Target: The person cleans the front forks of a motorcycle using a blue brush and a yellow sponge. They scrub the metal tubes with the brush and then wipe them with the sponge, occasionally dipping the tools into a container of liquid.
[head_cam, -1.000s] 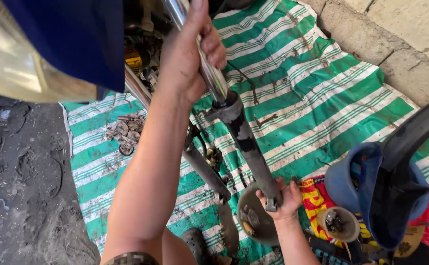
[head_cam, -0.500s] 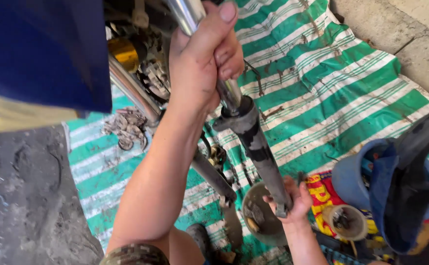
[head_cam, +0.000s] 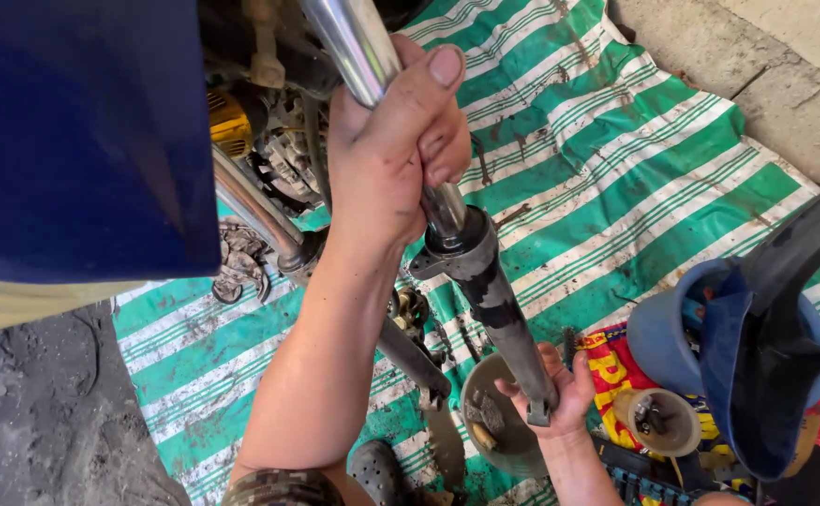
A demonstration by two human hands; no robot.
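Two bare hands: the left hand (head_cam: 396, 155) and the right hand (head_cam: 560, 389). Two long metal fork tubes: a shiny chrome-and-black one (head_cam: 485, 281) and a second greasy one (head_cam: 401, 347). One green-and-white striped woven mat (head_cam: 616, 178). One blue plastic bucket (head_cam: 658, 328). Two small round containers of parts (head_cam: 494, 422) (head_cam: 658, 422).

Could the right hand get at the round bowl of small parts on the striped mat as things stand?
Probably yes: the right hand grips the fork leg's lower end right beside the bowl, with nothing between them, though it is occupied holding the leg.

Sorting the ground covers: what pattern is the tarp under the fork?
Green and white stripes on the tarp, clearest in the head view.
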